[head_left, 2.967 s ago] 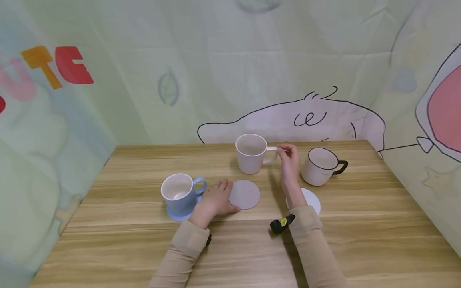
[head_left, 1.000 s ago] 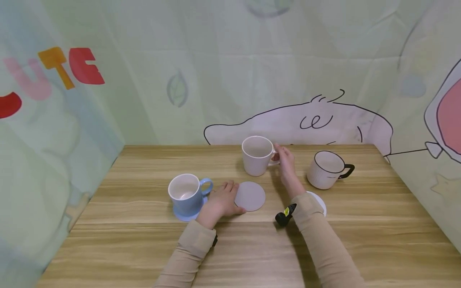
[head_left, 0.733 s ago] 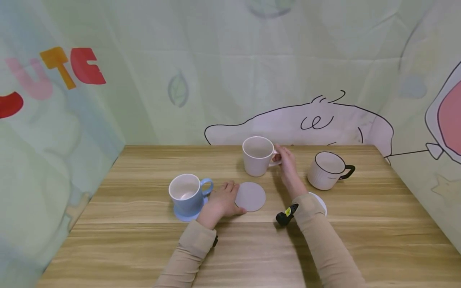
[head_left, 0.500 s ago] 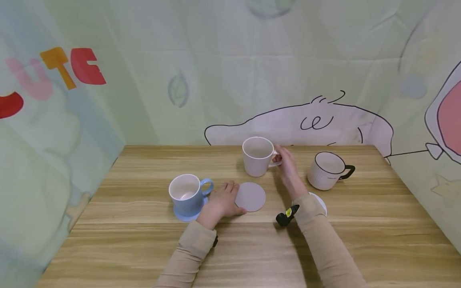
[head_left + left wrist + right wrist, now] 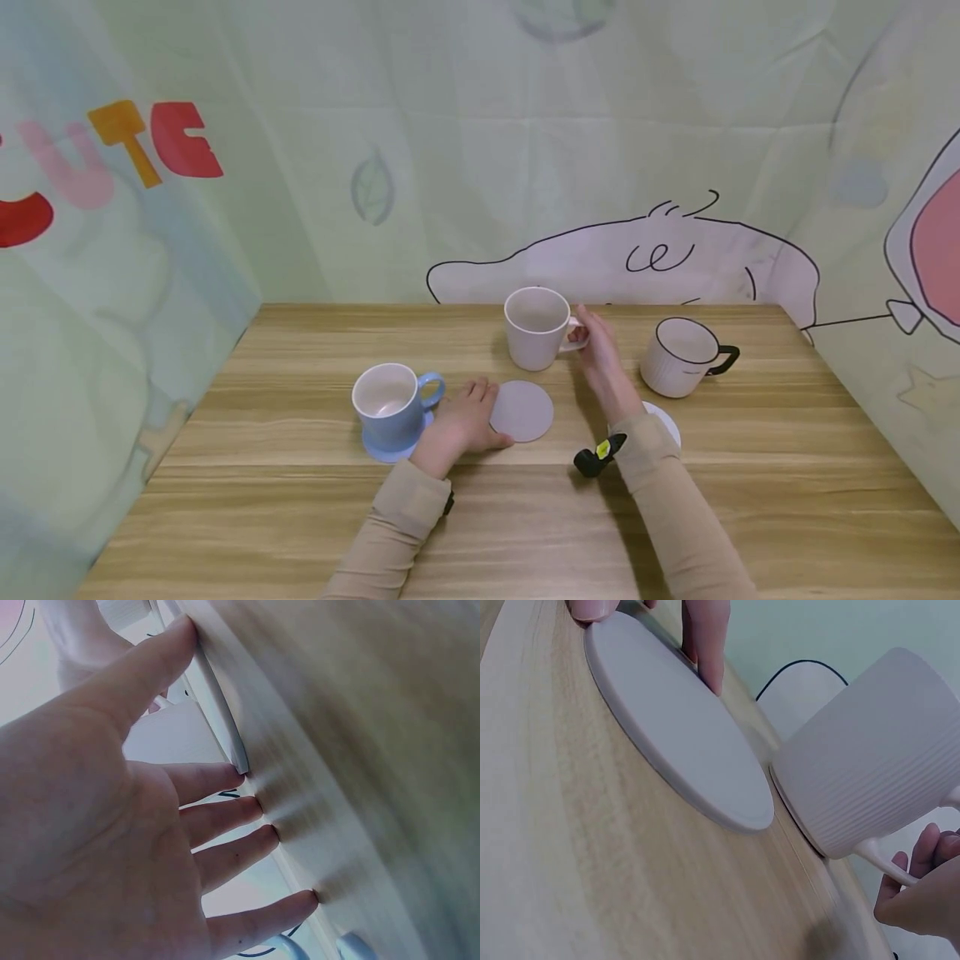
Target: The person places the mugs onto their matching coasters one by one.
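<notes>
My right hand holds the handle of a pale ribbed mug, which stands upright near the table's back. In the right wrist view, fingers curl at the handle of that mug. A round grey-mauve coaster lies flat in front of the mug. At its left edge rests my left hand, fingers spread. The left wrist view has the left hand with fairly straight fingers, fingertips on the tabletop, thumb and index at the edge of the coaster.
Left of the left hand, a blue mug stands on a blue coaster. At the right is a white mug with black rim and handle. A white coaster is partly hidden under the right sleeve. A printed curtain closes off the back.
Three seconds ago my right fingers were at the outer end of the mug's handle; now they are curled around it, closer to the mug. The head view has shifted slightly. The left hand stays put.
</notes>
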{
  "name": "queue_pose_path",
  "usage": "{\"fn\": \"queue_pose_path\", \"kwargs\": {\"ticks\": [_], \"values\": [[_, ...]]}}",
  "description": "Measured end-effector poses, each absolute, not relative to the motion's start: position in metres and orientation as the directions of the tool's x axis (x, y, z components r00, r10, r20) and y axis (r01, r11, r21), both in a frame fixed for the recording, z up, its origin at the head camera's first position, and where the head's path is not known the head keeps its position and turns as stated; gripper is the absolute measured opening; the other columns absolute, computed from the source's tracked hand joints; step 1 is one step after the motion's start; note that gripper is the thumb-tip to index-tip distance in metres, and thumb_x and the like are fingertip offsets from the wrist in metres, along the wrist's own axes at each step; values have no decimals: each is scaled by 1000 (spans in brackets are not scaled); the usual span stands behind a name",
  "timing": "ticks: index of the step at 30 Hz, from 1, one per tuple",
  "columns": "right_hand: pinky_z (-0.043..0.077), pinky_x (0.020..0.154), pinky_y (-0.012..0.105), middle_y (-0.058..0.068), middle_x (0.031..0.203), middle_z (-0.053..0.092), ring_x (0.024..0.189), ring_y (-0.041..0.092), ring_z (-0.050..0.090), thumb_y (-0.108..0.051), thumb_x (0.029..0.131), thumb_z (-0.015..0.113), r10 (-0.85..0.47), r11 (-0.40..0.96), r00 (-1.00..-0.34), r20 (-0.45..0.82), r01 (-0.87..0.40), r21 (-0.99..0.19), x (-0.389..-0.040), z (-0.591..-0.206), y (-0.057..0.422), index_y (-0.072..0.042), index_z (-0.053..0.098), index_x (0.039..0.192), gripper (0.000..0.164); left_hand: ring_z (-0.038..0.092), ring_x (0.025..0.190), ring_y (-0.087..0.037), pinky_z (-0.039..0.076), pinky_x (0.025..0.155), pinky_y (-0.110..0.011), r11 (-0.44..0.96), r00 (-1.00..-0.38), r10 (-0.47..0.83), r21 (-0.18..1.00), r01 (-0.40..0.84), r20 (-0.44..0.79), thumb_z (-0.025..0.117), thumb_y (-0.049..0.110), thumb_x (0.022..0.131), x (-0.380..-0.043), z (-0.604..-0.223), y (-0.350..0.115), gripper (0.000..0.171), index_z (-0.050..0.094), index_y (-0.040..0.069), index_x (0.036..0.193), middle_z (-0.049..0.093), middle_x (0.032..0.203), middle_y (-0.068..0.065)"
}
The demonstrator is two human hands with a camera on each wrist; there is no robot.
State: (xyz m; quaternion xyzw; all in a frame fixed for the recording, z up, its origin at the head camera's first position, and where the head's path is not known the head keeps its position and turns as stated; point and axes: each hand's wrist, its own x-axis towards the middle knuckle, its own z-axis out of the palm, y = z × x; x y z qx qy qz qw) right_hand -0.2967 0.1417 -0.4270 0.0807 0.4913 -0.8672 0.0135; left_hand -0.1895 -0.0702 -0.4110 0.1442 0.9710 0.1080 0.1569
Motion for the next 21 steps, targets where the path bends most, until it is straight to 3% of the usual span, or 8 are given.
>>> {"fn": "queue_pose_path", "kwargs": {"ticks": [21], "values": [[35,76,24,-4,57,42,64,12,41,-15,101,47,156,-606,-979,-128,8,-795,-283,-429,134,-13,42,54,47,28,145,-35,31,108,-64,936,-912,315,246,252,-262,70,49,82,-189,-411,-70,88,33,5,149,29,157,-17]]}}
